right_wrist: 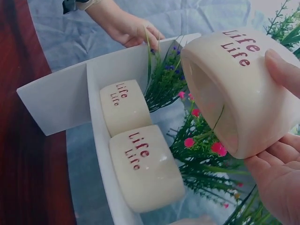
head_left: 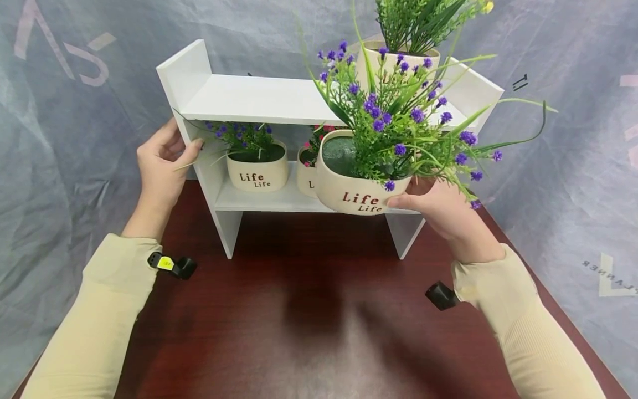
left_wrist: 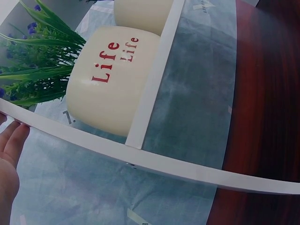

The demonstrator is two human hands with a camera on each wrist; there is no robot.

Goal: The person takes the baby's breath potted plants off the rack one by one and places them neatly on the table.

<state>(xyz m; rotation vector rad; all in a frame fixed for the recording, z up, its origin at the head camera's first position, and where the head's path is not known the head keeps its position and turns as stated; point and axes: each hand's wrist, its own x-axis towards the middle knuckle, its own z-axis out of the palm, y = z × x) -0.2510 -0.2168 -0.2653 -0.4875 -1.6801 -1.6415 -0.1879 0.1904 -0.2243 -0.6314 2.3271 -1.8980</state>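
My right hand [head_left: 443, 208] grips a cream flowerpot [head_left: 339, 183] printed "Life Life" by its side, thumb on the front. Purple flowers [head_left: 376, 111] and long green leaves spill from this pot, which is raised in front of the white shelf [head_left: 264, 100]. In the right wrist view the pot [right_wrist: 262, 98] appears with its hollow base showing. My left hand [head_left: 161, 158] holds the shelf's left side panel, thumb on the front edge and fingers behind. In the left wrist view, fingertips [left_wrist: 18, 133] rest against the panel's edge.
On the lower board stand a purple-flowered pot [head_left: 259, 172] and a pink-flowered pot [head_left: 305, 174], the latter partly hidden. A taller green plant [head_left: 418, 27] in a cream pot sits on the top board's right. The shelf stands on a dark red table [head_left: 319, 310] before grey cloth.
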